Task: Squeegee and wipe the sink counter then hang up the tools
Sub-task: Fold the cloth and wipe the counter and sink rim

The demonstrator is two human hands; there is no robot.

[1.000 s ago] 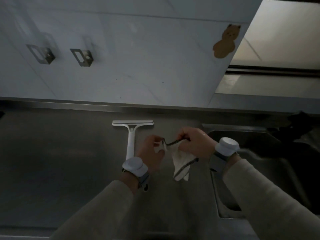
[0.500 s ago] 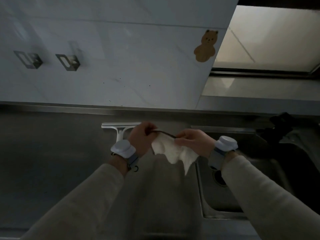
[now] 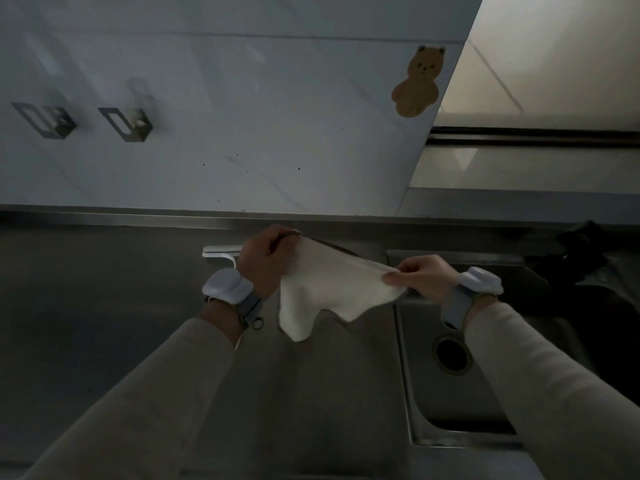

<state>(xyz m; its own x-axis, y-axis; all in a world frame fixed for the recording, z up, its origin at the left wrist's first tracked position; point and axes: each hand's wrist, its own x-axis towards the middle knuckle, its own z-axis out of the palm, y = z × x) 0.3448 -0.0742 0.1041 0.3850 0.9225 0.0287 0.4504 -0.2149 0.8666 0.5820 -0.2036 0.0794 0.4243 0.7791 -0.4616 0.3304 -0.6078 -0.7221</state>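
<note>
A cream cloth point(image 3: 329, 289) with a dark trimmed edge hangs stretched above the steel desk point(image 3: 104, 323), its lower corners drooping loose. A white squeegee point(image 3: 221, 252) lies flat on the desk near the back wall, mostly hidden. Two metal hooks point(image 3: 126, 124) stick out from the wall, both bare.

No words, numbers, brand marks or labels can be read anywhere in this view. The only sign-like thing is a brown bear-shaped sticker point(image 3: 417, 83) on the pale wall tile, with a small drawn face and no lettering. Up and to the right of the sticker, nothing carries print; the rest of the wall below it shows none either.
</note>
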